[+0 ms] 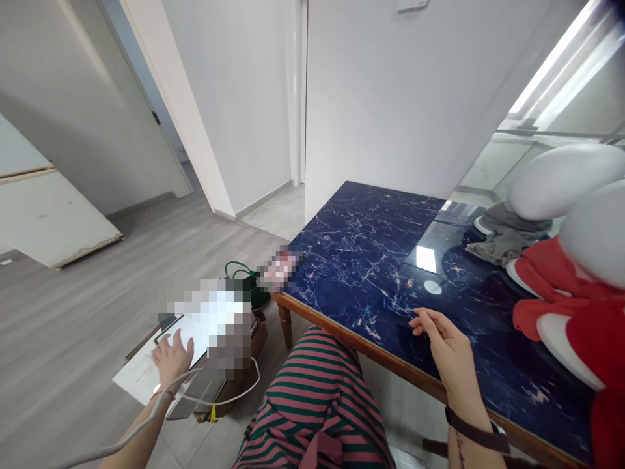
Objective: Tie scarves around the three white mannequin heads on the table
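My left hand (172,357) reaches down to the left and lies on a white sheet or tablet (141,371) on top of a box near the floor, fingers spread flat. My right hand (445,346) rests on the near edge of the dark blue marble table (371,254), fingers loosely stretched out and holding nothing. A dark band sits on my right wrist. My lap in red and green striped cloth (317,404) fills the bottom middle.
A large plush figure in red and white (566,260) with a grey cloth (502,238) lies at the table's right. A green bag (247,280) stands on the floor by the table leg. A white cable (146,423) runs along my left arm. Grey wood floor spreads left.
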The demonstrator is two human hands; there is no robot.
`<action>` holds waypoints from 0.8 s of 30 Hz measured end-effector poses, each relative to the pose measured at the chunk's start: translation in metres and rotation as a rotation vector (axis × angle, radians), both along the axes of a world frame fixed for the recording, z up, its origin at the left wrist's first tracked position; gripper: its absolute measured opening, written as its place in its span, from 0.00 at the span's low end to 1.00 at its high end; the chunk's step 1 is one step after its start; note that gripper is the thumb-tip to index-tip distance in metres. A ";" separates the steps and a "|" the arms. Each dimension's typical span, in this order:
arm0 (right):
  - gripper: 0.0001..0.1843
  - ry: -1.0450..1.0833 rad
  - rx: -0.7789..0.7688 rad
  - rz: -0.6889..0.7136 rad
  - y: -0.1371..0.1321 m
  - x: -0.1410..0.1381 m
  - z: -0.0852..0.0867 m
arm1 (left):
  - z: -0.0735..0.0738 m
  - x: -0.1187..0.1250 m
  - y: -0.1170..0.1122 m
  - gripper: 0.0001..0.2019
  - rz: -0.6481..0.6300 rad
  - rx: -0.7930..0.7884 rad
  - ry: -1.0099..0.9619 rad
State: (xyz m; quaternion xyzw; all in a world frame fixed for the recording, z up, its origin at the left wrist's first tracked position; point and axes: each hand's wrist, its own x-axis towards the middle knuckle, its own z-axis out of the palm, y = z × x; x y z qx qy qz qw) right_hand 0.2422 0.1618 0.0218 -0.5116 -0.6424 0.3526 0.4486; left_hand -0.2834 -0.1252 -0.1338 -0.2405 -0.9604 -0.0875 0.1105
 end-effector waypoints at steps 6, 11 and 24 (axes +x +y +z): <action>0.18 0.053 -0.011 -0.043 -0.001 -0.001 0.003 | -0.027 0.066 -0.002 0.17 -0.404 -0.010 0.021; 0.18 0.025 -0.020 -0.017 0.000 0.000 0.001 | -0.044 0.098 -0.009 0.15 -0.525 -0.069 -0.017; 0.17 0.037 -0.030 -0.022 -0.005 -0.004 0.011 | 0.001 0.036 0.073 0.25 -0.174 -0.251 -0.010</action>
